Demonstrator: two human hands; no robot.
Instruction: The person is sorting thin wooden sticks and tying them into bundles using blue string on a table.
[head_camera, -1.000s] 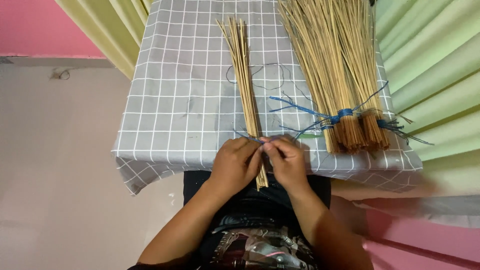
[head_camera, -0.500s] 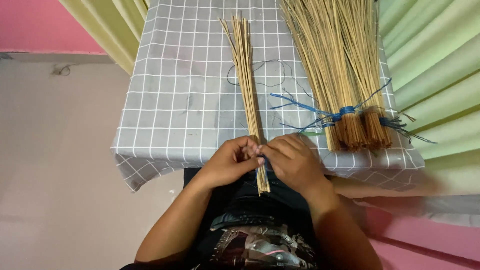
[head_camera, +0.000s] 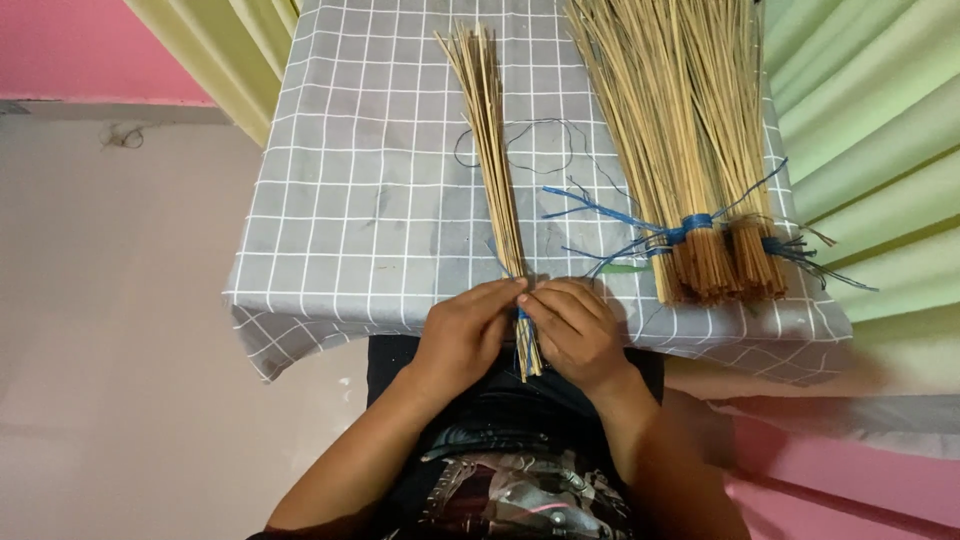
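A thin bundle of pale sticks (head_camera: 492, 150) lies lengthwise on a table covered with a grey checked cloth (head_camera: 350, 200), its butt end sticking out over the near edge. My left hand (head_camera: 465, 335) and my right hand (head_camera: 572, 328) close around that end from either side, fingertips meeting at a blue string (head_camera: 520, 318) wrapped around the sticks. Loose blue string ends hang below the hands beside the stick butts.
Larger stick bundles (head_camera: 680, 150) tied with blue string (head_camera: 697, 222) lie on the cloth at the right. A thin dark thread (head_camera: 540, 135) loops between the bundles. Green curtain folds (head_camera: 870, 150) hang at the right, a pink wall at upper left.
Both hands have stayed on the bundle's near end; the fingers have shifted a little around the blue string, and the right hand has closed in over the sticks.
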